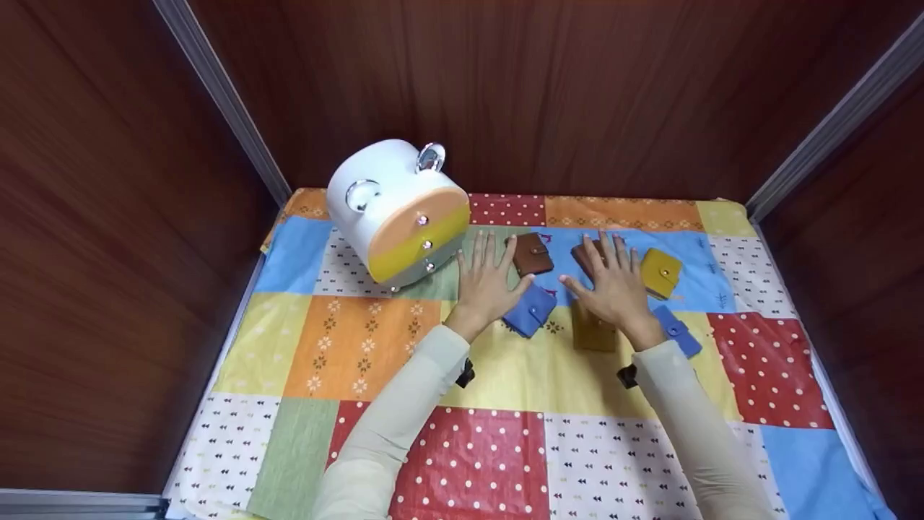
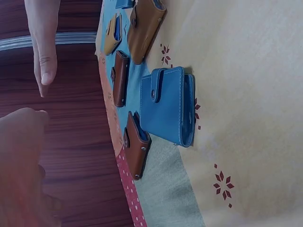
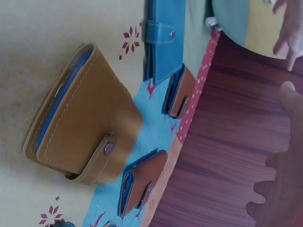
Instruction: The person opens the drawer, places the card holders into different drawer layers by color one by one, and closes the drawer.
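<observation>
My left hand (image 1: 485, 287) is held over the cloth with its fingers spread and holds nothing. Nearest to it are a brown snap wallet (image 1: 531, 253) and a blue wallet (image 2: 163, 106), both lying closed. The right hand (image 1: 613, 290), also spread and holding nothing, hovers above a mustard wallet (image 3: 90, 118) and a second brown wallet (image 3: 142, 184), partly covering both in the head view. To its right lie a yellow wallet (image 1: 662, 273) and another blue wallet (image 1: 677, 332). The wrist views show both hands raised clear of the wallets.
A white rounded drawer box (image 1: 386, 180) with an orange, yellow and green front and small knobs stands at the back left. The table bears a patchwork cloth (image 1: 476, 462). Dark wood panels (image 1: 491, 94) enclose the back and sides.
</observation>
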Action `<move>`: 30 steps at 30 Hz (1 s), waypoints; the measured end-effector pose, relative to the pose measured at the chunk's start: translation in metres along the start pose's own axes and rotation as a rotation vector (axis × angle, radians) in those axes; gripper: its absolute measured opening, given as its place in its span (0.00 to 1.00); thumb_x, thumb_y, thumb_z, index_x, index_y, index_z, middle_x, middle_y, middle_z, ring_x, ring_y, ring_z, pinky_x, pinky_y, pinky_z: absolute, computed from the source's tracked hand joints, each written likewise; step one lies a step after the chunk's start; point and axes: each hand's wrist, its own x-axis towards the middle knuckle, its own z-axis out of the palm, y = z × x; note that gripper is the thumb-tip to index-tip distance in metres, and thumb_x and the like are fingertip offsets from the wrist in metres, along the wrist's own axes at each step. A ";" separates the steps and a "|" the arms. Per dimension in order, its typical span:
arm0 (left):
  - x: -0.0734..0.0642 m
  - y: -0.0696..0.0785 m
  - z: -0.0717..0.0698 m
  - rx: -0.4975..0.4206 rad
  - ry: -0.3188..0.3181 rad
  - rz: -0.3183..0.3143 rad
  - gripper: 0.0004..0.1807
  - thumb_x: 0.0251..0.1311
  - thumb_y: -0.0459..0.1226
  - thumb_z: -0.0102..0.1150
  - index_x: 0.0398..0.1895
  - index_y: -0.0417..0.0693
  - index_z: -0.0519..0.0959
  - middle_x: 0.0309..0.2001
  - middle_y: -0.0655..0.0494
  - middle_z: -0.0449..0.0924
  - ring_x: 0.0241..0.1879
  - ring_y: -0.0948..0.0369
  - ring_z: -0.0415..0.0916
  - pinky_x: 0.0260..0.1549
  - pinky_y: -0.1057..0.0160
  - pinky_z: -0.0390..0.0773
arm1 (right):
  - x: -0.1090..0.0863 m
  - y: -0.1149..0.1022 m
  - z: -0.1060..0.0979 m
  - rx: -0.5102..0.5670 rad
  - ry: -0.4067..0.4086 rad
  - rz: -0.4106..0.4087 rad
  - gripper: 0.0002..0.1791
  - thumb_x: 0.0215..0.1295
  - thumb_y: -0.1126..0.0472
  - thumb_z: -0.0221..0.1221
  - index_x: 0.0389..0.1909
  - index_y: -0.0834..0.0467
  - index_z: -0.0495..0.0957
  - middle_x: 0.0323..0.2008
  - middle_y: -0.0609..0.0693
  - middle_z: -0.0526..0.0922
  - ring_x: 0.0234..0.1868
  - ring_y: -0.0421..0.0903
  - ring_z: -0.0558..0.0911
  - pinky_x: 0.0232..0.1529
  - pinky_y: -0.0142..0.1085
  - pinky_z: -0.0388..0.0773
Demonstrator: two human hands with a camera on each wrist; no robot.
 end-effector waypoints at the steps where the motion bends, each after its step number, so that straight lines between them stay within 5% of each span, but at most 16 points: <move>1: 0.000 0.000 -0.001 -0.016 0.002 0.003 0.45 0.53 0.71 0.15 0.72 0.63 0.38 0.72 0.47 0.38 0.69 0.49 0.30 0.62 0.38 0.36 | 0.001 -0.001 0.000 0.012 0.013 0.001 0.48 0.55 0.28 0.46 0.71 0.46 0.45 0.71 0.53 0.41 0.69 0.59 0.43 0.65 0.58 0.35; 10: 0.004 -0.008 -0.013 -0.136 0.170 0.060 0.33 0.64 0.58 0.32 0.65 0.50 0.63 0.57 0.49 0.70 0.60 0.51 0.62 0.52 0.51 0.70 | 0.006 -0.015 -0.003 0.172 0.170 0.011 0.38 0.60 0.36 0.50 0.64 0.57 0.64 0.59 0.57 0.68 0.58 0.57 0.66 0.57 0.54 0.63; 20: 0.005 -0.020 -0.026 -0.215 0.297 0.122 0.24 0.66 0.49 0.37 0.58 0.48 0.72 0.50 0.54 0.77 0.51 0.57 0.71 0.48 0.58 0.74 | 0.012 -0.038 -0.005 0.278 0.252 0.026 0.26 0.63 0.42 0.52 0.55 0.55 0.71 0.50 0.52 0.74 0.51 0.50 0.72 0.48 0.48 0.71; 30: 0.006 -0.033 -0.041 -0.280 0.285 0.182 0.24 0.66 0.46 0.41 0.61 0.45 0.70 0.51 0.52 0.76 0.48 0.56 0.74 0.44 0.59 0.77 | 0.020 -0.059 -0.004 0.330 0.295 0.001 0.25 0.64 0.41 0.49 0.51 0.55 0.74 0.45 0.49 0.77 0.43 0.47 0.75 0.39 0.43 0.74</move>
